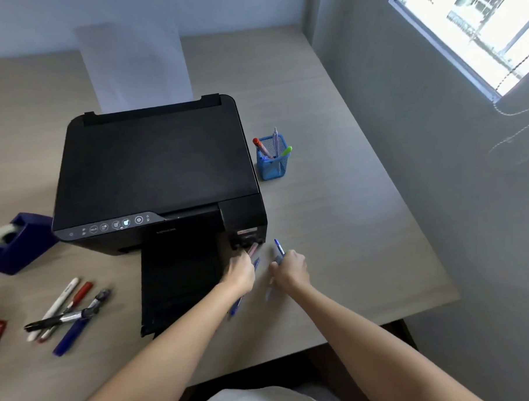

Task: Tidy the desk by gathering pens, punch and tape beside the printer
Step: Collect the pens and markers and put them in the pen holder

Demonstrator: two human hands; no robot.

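The surface (336, 118) was pale wood, pushed into a corner. The wall (205, 6) behind it was light blue-grey. The side wall (411, 146) was grey and darker. A window (476, 36) up high let in bright daylight, and a thin bead cord (515, 111) hung below it.

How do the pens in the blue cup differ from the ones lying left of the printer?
The pens in the blue mesh cup stand upright, right of the printer; the loose markers lie flat in a crossed heap on the desk. Both groups mix colours, and neither is being touched.
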